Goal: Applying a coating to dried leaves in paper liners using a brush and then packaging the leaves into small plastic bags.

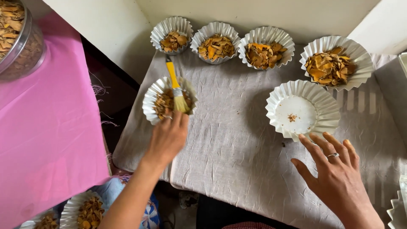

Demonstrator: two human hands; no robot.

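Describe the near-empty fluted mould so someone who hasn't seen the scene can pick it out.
On the grey cloth-covered table, look right of centre, just past the right hand fingertips. The near-empty mould is a white fluted cup holding only a few crumbs; every other mould holds orange-brown dried pieces.

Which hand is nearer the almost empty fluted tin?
The right hand: its fingertips reach the near rim of the almost empty fluted tin. The left hand is far across the cloth, at a filled tin with a yellow-handled brush.

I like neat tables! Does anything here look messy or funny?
Mostly tidy. The fluted tin by the right hand holds only a few crumbs, while the others are full. A tiny speck lies on the grey cloth.
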